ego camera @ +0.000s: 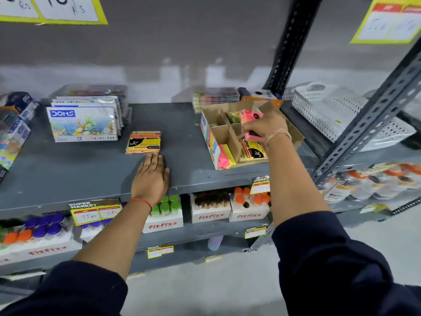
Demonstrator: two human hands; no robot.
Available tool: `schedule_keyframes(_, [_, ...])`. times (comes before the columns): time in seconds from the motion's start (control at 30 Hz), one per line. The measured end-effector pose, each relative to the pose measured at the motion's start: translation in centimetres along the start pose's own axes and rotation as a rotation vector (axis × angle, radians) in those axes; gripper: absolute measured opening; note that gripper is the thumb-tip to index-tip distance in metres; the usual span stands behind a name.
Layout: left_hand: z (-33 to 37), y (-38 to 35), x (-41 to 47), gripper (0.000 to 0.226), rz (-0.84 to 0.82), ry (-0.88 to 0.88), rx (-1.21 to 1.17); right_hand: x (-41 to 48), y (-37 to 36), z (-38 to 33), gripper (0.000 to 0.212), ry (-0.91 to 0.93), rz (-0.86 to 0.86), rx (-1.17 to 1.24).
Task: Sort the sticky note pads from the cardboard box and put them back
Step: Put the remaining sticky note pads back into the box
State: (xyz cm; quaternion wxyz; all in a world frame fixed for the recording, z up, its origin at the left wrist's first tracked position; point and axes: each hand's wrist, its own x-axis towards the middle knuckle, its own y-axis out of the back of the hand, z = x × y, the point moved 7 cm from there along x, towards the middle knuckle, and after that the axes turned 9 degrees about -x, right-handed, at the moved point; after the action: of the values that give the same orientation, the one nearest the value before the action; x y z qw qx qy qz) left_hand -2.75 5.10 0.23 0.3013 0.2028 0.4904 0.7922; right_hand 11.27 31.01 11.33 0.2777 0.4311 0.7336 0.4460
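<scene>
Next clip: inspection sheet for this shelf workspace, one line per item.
Surface: grey metal shelf, mostly bare in the middle.
Job's things: divided cardboard box holding pads; pad stack lying on the shelf; pink pad above the box.
Clutter: DOMS packs, white baskets.
Grippers: left hand flat on the shelf; right hand grips the pink pad.
Cables: nothing seen.
Surroundings: Fitfizz bottles below, price tags.

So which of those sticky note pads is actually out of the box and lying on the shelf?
The orange-and-yellow pad lying flat on the shelf, just beyond the left hand. The others sit in the cardboard box or the right hand.
</scene>
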Motion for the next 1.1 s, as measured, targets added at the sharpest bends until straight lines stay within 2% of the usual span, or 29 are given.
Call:
schedule_keyframes(0.1, [-0.2, -0.3, 0.1, 0.052, -0.034, 0.006, 0.029, -0.2, -1.7, 2.4, 0.051, -0.069, -0.074, -0.074])
schedule_keyframes(0.17, [-0.3, -0.4, 0.1, 0.052, -0.039, 0.008, 0.038, -0.3, -3.1, 2.3, 0.052, -0.049, -0.100, -0.114])
schedule_keyframes(0.4, [-0.4, -0.3, 0.1, 0.052, -0.051, -0.002, 0.041, -0.2, -5.0, 1.3, 0.036, 0.012, -0.153, -0.293])
schedule_keyframes(0.5, [-0.3, -0.1, 0.1, 0.052, -0.049, -0.006, 0.035, -0.1, -4.3, 0.8, 0.042, 0.047, -0.212, -0.333])
schedule_keyframes(0.57, [-0.3, 0.2, 0.0, 0.051, -0.038, -0.003, 0.006, -0.2, -2.5, -0.5, 0.039, 0.087, -0.179, -0.364])
schedule_keyframes(0.63, [-0.5, 0.6, -0.2, 0.051, 0.006, 0.027, -0.028, -0.7, -0.8, -3.7, 0.036, 0.219, -0.103, -0.368])
schedule_keyframes(0.7, [-1.0, 1.3, -0.4, 0.051, 0.068, 0.082, -0.042, -1.6, -0.8, -8.1, 0.045, 0.431, -0.094, -0.311])
schedule_keyframes(0.77, [-2.1, 2.1, -0.5, 0.051, 0.116, 0.142, -0.049, -3.0, -3.2, -12.1, 0.071, 0.606, -0.206, -0.292])
schedule_keyframes(0.83, [-3.6, 2.6, -0.5, 0.053, 0.107, 0.194, -0.050, -4.3, -7.0, -14.8, 0.087, 0.728, -0.342, -0.348])
schedule_keyframes(0.97, [-5.2, 2.1, -0.3, 0.056, 0.010, 0.173, -0.007, -5.5, -13.9, -17.4, 0.102, 0.875, -0.488, -0.460])
schedule_keyframes(1.1, [-5.1, 1.8, 0.0, 0.059, 0.034, 0.155, 0.037, -4.6, -17.6, -19.3, 0.107, 0.915, -0.504, -0.441])
